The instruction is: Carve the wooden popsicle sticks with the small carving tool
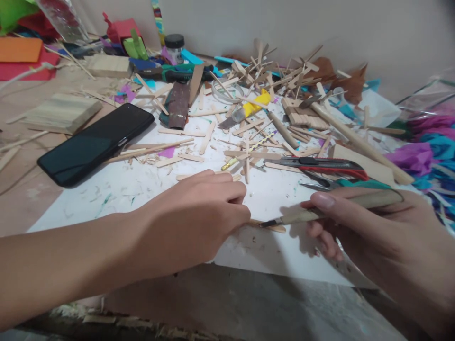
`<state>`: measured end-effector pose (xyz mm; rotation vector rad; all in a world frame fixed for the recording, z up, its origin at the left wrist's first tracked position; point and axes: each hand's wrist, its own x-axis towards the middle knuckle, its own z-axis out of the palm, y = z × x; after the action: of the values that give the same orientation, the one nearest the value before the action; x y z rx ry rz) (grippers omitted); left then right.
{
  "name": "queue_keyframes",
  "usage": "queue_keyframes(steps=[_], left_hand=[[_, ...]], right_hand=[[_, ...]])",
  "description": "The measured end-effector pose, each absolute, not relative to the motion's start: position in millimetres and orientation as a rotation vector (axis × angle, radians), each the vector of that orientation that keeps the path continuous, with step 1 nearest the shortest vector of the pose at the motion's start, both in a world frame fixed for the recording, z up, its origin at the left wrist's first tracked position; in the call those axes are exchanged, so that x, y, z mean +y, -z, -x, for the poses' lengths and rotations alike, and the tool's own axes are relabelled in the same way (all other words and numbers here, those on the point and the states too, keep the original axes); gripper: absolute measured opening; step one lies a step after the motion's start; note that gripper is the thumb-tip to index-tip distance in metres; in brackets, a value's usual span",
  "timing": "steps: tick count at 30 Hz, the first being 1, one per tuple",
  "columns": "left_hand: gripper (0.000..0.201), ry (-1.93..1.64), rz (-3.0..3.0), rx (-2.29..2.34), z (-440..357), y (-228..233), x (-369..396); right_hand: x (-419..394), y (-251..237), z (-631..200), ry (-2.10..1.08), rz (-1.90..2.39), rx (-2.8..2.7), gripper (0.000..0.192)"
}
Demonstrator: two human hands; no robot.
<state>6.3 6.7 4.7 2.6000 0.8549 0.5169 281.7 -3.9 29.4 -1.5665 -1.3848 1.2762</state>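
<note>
Pale wood, a thin flat stick (279, 228), lies before me at the near side of the white paper (256, 260), and its left part goes under my left hand (206, 208). That hand is turned with its back upward, the wrist low and the fingers curled closed over the stick; their tips are hidden. My right hand (377, 227) comes from the right with bent fingers, closed around the handle of a carving tool (302, 217), whose dark blade points left and meets the stick.

Just beyond my right hand are pliers (318, 183) and a red and black cutter (320, 166), quite close to my knuckles. Farther lie a patterned pencil (245, 154), a yellow-handled blade (249, 110) and a heap of loose sticks (263, 71). On the left, a black phone (95, 142) rests near a wooden block (64, 111). Pale marks on the green and black tool (177, 73), far away, are too small for reading.
</note>
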Motion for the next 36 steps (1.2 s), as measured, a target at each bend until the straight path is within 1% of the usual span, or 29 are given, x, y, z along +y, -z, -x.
queue_keyframes(steps=[6, 11, 17, 21, 26, 32, 36], left_hand=[[0.027, -0.492, -2.585, 0.847, -5.9, -4.7, 7.9], [0.026, -0.493, -2.583, 0.838, -6.0, -4.5, 7.2], [0.028, -0.481, -2.584, 0.836, -6.3, -6.8, 7.5], [0.026, -0.469, -2.575, 0.841, -6.2, -7.0, 7.1], [0.027, -0.497, -2.565, 0.832, -6.0, -4.7, 7.3], [0.025, -0.485, -2.539, 0.836, -6.0, -5.2, 7.3], [0.025, -0.472, -2.556, 0.854, -6.0, -6.3, 6.5]], right_hand=[[-5.1, -27.5, -283.3, -1.301, 1.524, -1.403, 0.034], [-1.4, -26.5, -284.5, -1.405, 1.449, -1.330, 0.022], [-1.9, -25.7, -281.9, -1.449, 1.403, -1.262, 0.016], [-1.9, -26.9, -281.8, -1.455, 1.392, -1.257, 0.016], [0.3, -28.5, -286.3, -1.344, 1.436, -1.251, 0.021], [0.3, -23.1, -283.4, -1.473, 1.372, -1.213, 0.015], [-0.2, -19.1, -283.8, -1.528, 1.358, -1.188, 0.016]])
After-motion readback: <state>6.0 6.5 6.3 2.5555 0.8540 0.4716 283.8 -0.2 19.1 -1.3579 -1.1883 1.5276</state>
